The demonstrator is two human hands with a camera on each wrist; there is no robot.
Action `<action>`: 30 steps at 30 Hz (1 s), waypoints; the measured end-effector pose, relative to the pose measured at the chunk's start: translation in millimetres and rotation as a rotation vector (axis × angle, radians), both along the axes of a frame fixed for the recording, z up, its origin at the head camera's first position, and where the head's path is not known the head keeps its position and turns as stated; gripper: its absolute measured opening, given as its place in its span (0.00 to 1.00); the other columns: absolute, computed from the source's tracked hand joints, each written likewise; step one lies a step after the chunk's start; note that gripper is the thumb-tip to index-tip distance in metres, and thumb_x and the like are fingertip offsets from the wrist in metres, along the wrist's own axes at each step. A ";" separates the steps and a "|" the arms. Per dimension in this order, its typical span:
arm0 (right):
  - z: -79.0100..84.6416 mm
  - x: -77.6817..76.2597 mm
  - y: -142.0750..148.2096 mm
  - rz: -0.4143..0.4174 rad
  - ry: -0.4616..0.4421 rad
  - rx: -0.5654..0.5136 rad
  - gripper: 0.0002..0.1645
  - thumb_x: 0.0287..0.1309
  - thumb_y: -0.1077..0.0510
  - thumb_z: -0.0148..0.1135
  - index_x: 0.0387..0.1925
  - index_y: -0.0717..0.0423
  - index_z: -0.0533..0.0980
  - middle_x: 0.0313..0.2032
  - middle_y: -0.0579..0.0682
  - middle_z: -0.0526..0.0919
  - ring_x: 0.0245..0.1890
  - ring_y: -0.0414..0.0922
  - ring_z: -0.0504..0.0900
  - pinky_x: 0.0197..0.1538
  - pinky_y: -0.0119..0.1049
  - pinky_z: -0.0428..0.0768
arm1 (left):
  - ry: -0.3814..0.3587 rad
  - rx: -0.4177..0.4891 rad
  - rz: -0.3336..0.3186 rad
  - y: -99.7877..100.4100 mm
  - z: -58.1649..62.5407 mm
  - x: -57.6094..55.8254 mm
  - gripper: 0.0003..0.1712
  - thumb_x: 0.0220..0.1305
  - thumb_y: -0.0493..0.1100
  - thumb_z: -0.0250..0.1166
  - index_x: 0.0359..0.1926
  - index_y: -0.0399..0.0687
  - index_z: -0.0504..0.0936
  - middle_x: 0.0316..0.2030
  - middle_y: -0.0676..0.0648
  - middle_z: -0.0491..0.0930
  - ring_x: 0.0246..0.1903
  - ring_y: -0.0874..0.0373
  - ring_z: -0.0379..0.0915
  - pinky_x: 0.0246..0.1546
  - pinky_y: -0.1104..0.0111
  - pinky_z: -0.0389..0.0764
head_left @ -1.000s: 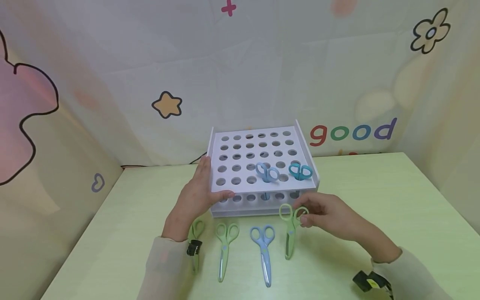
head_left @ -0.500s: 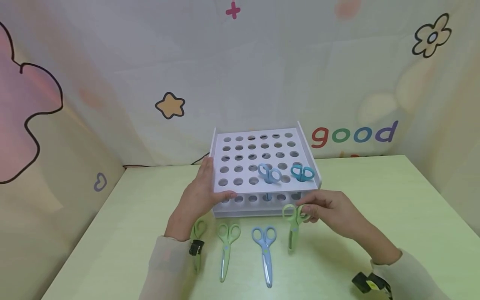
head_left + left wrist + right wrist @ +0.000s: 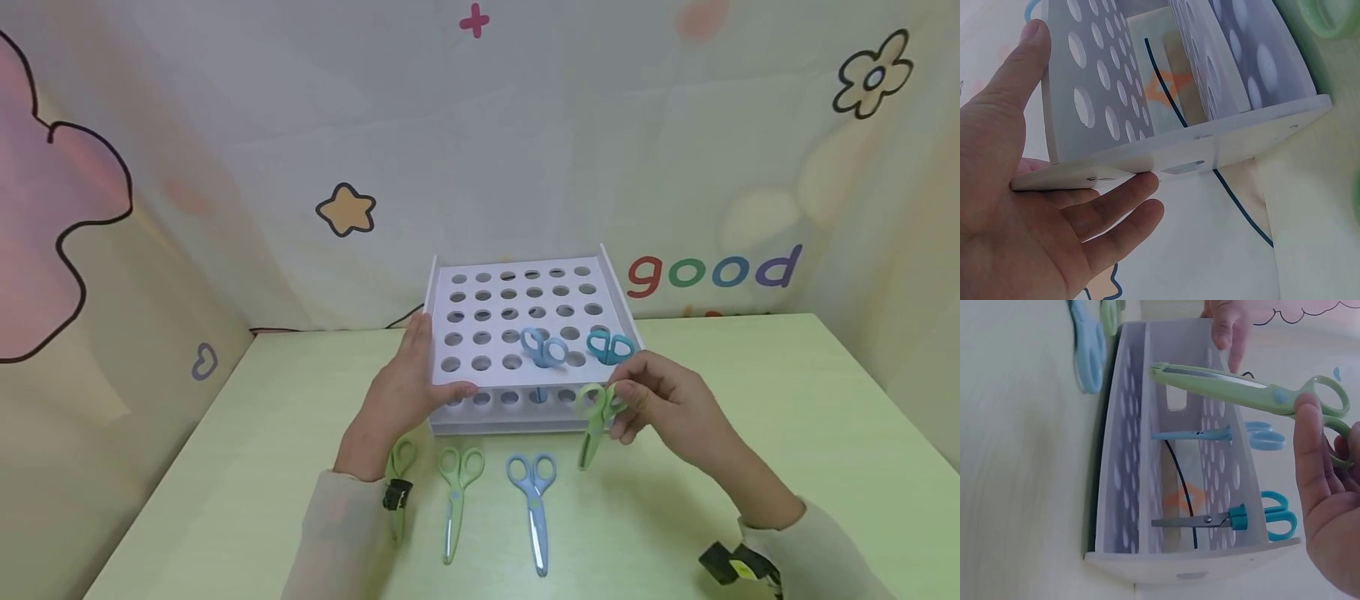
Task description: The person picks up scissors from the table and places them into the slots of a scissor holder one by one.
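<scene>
My right hand [image 3: 667, 408] pinches light green scissors [image 3: 596, 417] by a handle loop, blades slanting down before the front right of a white rack [image 3: 480, 380]. In the right wrist view these scissors cross above the rack's open front. My left hand [image 3: 393, 400] grips the rack's left side, thumb over the top plate's front edge. Its fingers lie along the outer side wall, as the left wrist view shows. Light blue scissors [image 3: 1265, 439] and teal scissors [image 3: 1238, 519] stand in holes of the top plate, handles up and blades below it.
On the light green table [image 3: 225, 467], green scissors [image 3: 453, 500] and blue scissors [image 3: 535, 508] lie before the rack. Another green pair [image 3: 403, 458] is partly hidden by the left wrist. A printed cloth backdrop [image 3: 525, 167] rises behind the rack.
My right hand has lifted the green scissors upward, toward the rack's front right edge, and their blades now tilt. The left hand keeps its grip on the rack; the whole view shifts slightly.
</scene>
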State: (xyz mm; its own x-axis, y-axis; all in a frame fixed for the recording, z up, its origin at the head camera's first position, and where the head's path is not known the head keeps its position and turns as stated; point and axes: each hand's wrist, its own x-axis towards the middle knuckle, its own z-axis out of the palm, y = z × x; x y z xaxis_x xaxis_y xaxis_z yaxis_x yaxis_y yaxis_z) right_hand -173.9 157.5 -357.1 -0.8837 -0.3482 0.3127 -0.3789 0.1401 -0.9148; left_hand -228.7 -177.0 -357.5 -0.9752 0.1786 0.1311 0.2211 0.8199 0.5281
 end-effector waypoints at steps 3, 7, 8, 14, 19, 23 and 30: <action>1.8 -1.9 -2.5 0.018 0.012 -0.071 0.05 0.74 0.66 0.53 0.44 0.67 0.73 0.33 0.58 0.83 0.24 0.54 0.85 0.29 0.44 0.84 | -0.004 -0.002 0.002 0.1 -0.2 0.3 0.71 0.52 0.61 0.78 0.81 0.47 0.38 0.80 0.48 0.40 0.50 0.48 0.71 0.42 0.59 0.76; 4.5 -4.4 -6.9 0.040 0.020 -0.152 0.05 0.73 0.67 0.54 0.44 0.68 0.75 0.35 0.55 0.86 0.24 0.52 0.86 0.30 0.44 0.84 | -0.022 -0.005 0.007 0.4 -0.4 1.1 0.72 0.53 0.61 0.77 0.81 0.46 0.37 0.80 0.47 0.35 0.57 0.47 0.68 0.47 0.57 0.75; 5.4 -5.2 -8.0 0.041 0.025 -0.168 0.06 0.73 0.68 0.55 0.44 0.69 0.76 0.36 0.54 0.87 0.24 0.52 0.86 0.31 0.44 0.84 | -0.025 -0.007 0.010 0.6 -0.5 1.1 0.72 0.53 0.62 0.77 0.81 0.47 0.37 0.80 0.48 0.34 0.58 0.47 0.68 0.47 0.57 0.75; 12.1 -9.0 -12.6 0.021 0.074 -0.250 0.09 0.70 0.71 0.56 0.46 0.70 0.81 0.36 0.54 0.87 0.26 0.49 0.87 0.33 0.42 0.84 | -0.008 -0.012 0.001 0.9 0.3 -0.1 0.72 0.53 0.62 0.77 0.81 0.47 0.37 0.80 0.48 0.35 0.56 0.48 0.68 0.44 0.59 0.76; 17.4 -10.8 -17.5 -0.002 0.097 -0.266 0.08 0.69 0.72 0.57 0.45 0.71 0.81 0.34 0.54 0.88 0.26 0.48 0.87 0.33 0.40 0.84 | 0.010 -0.003 -0.008 -0.1 -0.4 -1.5 0.71 0.52 0.62 0.78 0.81 0.48 0.39 0.80 0.48 0.38 0.52 0.50 0.70 0.41 0.61 0.75; 20.9 -11.9 -23.7 -0.011 0.132 -0.283 0.07 0.67 0.74 0.58 0.44 0.74 0.80 0.34 0.54 0.88 0.25 0.47 0.87 0.32 0.39 0.84 | 0.010 -0.002 -0.009 -1.0 0.0 -1.0 0.71 0.52 0.62 0.78 0.81 0.48 0.40 0.80 0.48 0.38 0.49 0.50 0.71 0.39 0.60 0.75; 28.8 -14.1 -34.4 -0.070 0.164 -0.294 0.06 0.66 0.73 0.60 0.42 0.75 0.79 0.32 0.54 0.87 0.23 0.47 0.86 0.30 0.38 0.83 | -0.017 -0.020 0.006 -2.2 2.2 1.4 0.72 0.53 0.63 0.76 0.81 0.44 0.37 0.80 0.45 0.34 0.55 0.47 0.69 0.44 0.58 0.75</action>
State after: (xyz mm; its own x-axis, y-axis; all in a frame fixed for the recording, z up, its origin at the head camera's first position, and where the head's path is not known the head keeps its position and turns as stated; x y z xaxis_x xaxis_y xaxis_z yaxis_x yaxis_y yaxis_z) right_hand -187.9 123.1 -328.3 -0.8318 -0.1621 0.5308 -0.5233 -0.0895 -0.8474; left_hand -227.3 -179.2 -355.3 -0.9782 0.1754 0.1110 0.2076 0.8315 0.5153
